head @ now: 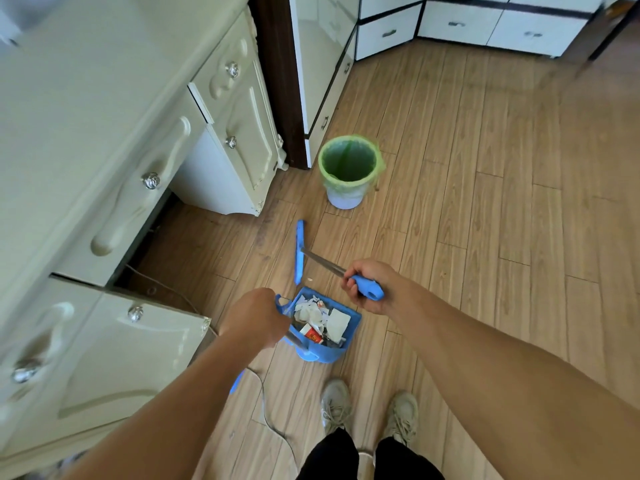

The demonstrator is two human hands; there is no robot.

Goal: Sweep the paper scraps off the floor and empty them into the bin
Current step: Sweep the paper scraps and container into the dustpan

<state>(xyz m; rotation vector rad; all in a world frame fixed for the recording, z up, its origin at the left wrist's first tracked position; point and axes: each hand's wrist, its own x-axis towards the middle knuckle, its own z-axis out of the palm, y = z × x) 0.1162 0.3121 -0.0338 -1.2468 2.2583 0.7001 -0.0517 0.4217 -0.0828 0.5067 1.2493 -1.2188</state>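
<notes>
Blue plastic dustpan [341,344], frame centre, holds the white paper scraps [323,318]; left hand [254,318] grips its handle, right hand [367,284] grips the blue broom [299,251]. Sweeping looks done. Next: carry to green-lined bin [349,168] above, tip.

Cream cabinet unit [104,150] is occupying the left side, its carved doors and drawers carrying silver knobs [151,180]. One cabinet door [239,109] is standing ajar. Dark brown post [277,77] is standing just beside it, with white dark-trimmed drawers [460,24] running along the far wall. Wood-plank floor [502,202] is filling the rest. A grey cable [266,407] is trailing across the planks near two beige sneakers [369,408], black trouser legs [332,455] showing above them.
</notes>
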